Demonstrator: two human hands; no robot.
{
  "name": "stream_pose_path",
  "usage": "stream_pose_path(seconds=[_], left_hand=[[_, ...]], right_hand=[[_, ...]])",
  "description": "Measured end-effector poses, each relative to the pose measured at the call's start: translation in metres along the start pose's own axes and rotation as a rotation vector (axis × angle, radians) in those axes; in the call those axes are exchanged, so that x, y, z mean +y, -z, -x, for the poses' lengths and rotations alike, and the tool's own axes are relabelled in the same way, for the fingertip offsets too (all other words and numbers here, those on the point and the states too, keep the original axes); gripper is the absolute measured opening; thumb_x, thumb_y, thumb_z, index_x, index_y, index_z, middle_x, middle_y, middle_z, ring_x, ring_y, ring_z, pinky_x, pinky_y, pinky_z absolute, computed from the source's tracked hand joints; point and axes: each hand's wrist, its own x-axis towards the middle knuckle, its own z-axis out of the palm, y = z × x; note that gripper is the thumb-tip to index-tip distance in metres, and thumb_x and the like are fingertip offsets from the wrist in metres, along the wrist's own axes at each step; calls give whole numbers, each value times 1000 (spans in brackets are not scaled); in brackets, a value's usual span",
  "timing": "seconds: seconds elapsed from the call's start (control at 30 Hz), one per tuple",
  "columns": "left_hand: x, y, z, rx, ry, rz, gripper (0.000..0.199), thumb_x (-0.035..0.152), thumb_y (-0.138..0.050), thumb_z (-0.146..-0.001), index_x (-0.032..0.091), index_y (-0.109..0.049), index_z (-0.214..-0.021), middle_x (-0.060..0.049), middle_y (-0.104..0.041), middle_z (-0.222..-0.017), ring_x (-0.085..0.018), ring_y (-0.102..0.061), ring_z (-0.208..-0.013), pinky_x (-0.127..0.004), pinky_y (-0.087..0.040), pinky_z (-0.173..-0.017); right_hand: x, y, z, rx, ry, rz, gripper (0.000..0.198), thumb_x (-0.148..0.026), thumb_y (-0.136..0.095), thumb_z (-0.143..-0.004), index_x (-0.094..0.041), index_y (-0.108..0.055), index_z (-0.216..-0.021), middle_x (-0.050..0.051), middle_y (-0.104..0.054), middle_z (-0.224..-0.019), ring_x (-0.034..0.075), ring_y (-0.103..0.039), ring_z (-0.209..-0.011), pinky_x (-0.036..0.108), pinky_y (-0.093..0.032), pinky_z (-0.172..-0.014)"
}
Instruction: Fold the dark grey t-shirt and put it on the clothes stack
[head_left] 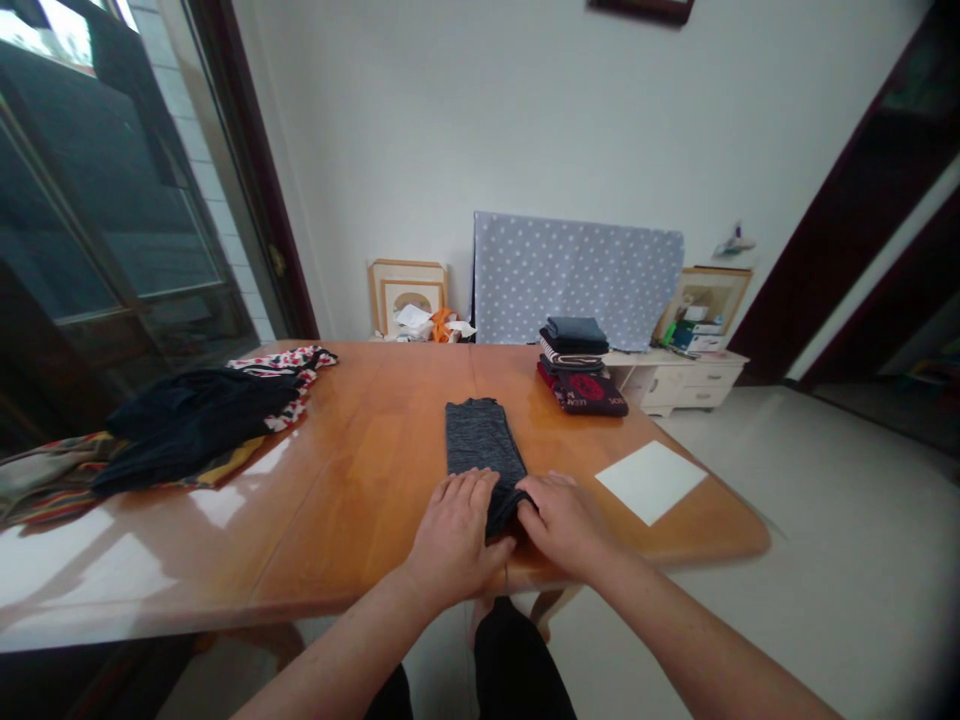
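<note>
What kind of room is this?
Probably a room in a home: a wooden table with folded clothes, a low white cabinet, and framed pictures by the wall.

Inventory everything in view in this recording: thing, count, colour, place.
garment: one, dark grey, table's near middle
table: one, orange-brown, centre
loose clothes: several, navy and multicoloured, table's left
folded stack: one, blue-grey on top, table's far right
sheet: one, white, table's right
dotted cloth: one, grey-blue and white, behind table
framed pictures: at least two, light-wood frames, flanking dotted cloth
crumpled items: several, white and orange, behind table
cabinet: one, white, back right
glazed panels: several, dark, left
wall: white, behind
floor: pale, right and below
legs: two, black-clothed, below table
forearms: two, bare, foreground
left hand grip: one, bare, touching garment's near end
right hand grip: one, bare, touching garment's near right corner
</note>
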Motion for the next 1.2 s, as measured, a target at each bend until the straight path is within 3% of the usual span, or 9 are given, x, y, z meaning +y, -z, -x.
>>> stream_pose_path(seconds=[0.2, 0.33, 0.47, 0.6, 0.77, 1.03, 1.2], left_hand=[[18, -15, -21, -27, 143, -105, 58, 23, -58, -83, 18, -43, -138, -15, -64, -119, -33, -57, -112, -50, -35, -100], [15, -5, -18, -30, 178, -207, 41, 16, -51, -86, 19, -51, -126, -12, -66, -107, -31, -58, -101, -45, -39, -88], [5, 8, -2, -51, 178, -231, 27, 14, -48, -87, 21, -57, -111, -10, -64, -102, -29, -57, -100, -43, -39, -85], [-6, 17, 8, -45, 167, -162, 31, 12, -49, -86, 22, -56, -114, -8, -63, -107, -27, -56, -103, -41, -40, -88], [-11, 27, 6, -80, 108, -81, 34, 9, -48, -84, 23, -57, -113, -7, -64, -110, -25, -56, -103, -40, -40, -88], [-13, 55, 12, -174, -54, 138, 26, 12, -53, -85, 24, -62, -106, -4, -66, -100, -23, -58, -98, -37, -42, -88], [-19, 65, 14, -204, -47, 394, 17, 24, -50, -94, 22, -66, -101, -4, -67, -102, -19, -59, -98, -34, -45, -88]], right_hand=[[5, -6, -1, 27, 12, -22, 17, -23, -48, -92, -22, -65, -94, 4, -71, -86, 20, -60, -86, 35, -38, -91], [7, -8, 1, 53, 19, -65, 19, -22, -47, -92, -22, -65, -101, 3, -72, -91, 20, -62, -89, 39, -36, -100], [7, -10, 5, 62, 33, -87, 22, -21, -47, -93, -22, -64, -106, 3, -71, -95, 21, -62, -93, 42, -33, -105], [8, -14, 11, 66, 81, -73, 26, -24, -56, -86, -23, -63, -111, 5, -70, -104, 23, -59, -102, 44, -32, -107], [14, -14, 18, 71, 94, -45, 34, -13, -57, -77, -24, -64, -108, 4, -68, -116, 23, -56, -108, 46, -28, -110], [16, 11, 29, 43, 155, -68, 30, -15, -53, -79, -25, -67, -103, 3, -72, -96, 21, -61, -95, 48, -27, -112], [12, 20, 28, -18, 177, -127, 31, -15, -52, -79, -25, -67, -105, 1, -72, -94, 20, -63, -92, 44, -32, -109]])
